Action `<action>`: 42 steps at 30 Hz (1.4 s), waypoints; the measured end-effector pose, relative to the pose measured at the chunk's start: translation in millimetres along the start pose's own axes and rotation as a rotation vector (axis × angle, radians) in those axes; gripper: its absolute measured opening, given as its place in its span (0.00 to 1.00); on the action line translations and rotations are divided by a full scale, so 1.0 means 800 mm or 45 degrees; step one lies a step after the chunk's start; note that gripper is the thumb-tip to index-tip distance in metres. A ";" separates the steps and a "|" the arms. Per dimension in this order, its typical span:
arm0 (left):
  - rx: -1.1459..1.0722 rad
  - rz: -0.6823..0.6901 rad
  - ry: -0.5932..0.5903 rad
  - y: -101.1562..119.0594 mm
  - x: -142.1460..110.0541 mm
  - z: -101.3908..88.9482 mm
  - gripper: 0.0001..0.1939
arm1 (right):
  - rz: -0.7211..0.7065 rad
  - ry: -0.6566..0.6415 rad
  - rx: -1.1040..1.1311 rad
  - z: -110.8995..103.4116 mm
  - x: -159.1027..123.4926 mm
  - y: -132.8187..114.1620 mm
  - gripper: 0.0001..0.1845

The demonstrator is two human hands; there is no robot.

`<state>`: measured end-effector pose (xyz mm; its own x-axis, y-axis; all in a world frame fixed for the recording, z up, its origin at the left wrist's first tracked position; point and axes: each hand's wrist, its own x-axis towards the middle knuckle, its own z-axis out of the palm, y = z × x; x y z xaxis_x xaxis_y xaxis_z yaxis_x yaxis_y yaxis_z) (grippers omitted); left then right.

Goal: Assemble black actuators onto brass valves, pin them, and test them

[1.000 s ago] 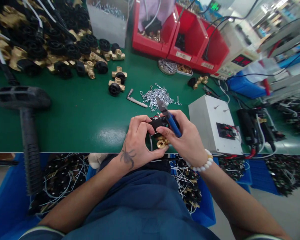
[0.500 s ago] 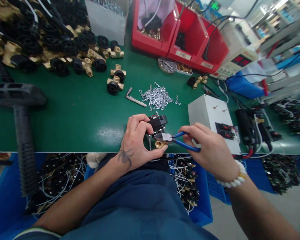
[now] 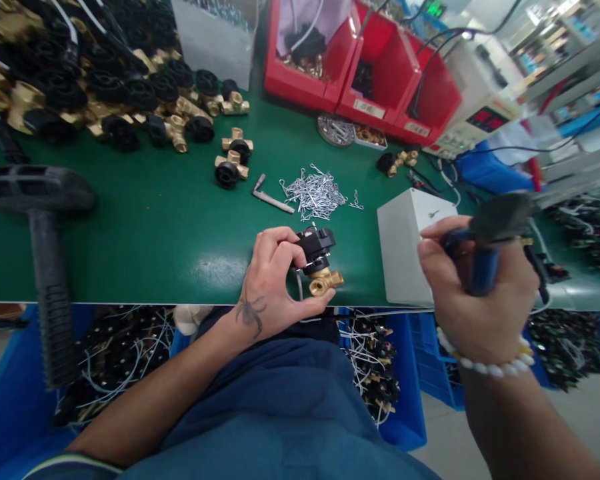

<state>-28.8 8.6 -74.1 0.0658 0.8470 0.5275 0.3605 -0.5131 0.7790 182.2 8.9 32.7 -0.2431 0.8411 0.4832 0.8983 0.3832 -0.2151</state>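
My left hand (image 3: 273,280) is closed round a valve with a black housing on top and a brass body (image 3: 325,281) below, at the table's front edge. Its thumb presses near the brass port. My right hand (image 3: 480,287), wearing a white bead bracelet, grips blue-handled pliers (image 3: 483,270) in front of the light grey box (image 3: 405,247). The pliers are smeared by motion, with their dark head pointing up and right. Just beyond the valve lies a pile of silver wire clips (image 3: 314,193), beside a small grey bent tool (image 3: 273,199).
Brass valves with black caps (image 3: 140,97) crowd the back left. A black hammer-shaped frame (image 3: 45,220) stands over the left side. Red bins (image 3: 310,93) line the back, near a round dish of pins (image 3: 335,130). Blue crates (image 3: 405,407) with wired parts sit below the edge.
My right hand has drawn the pliers off the valve, moving right and turning them upward to the grey box. My left hand and the valve have stayed in place.
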 end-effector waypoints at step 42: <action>0.030 0.027 -0.003 -0.001 0.000 0.000 0.22 | -0.083 -0.297 -0.032 0.015 0.004 0.000 0.08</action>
<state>-29.3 9.0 -74.3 0.0756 0.8363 0.5431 0.3809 -0.5275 0.7594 177.2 16.1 24.1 -0.3758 0.8815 0.2859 0.8862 0.4321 -0.1671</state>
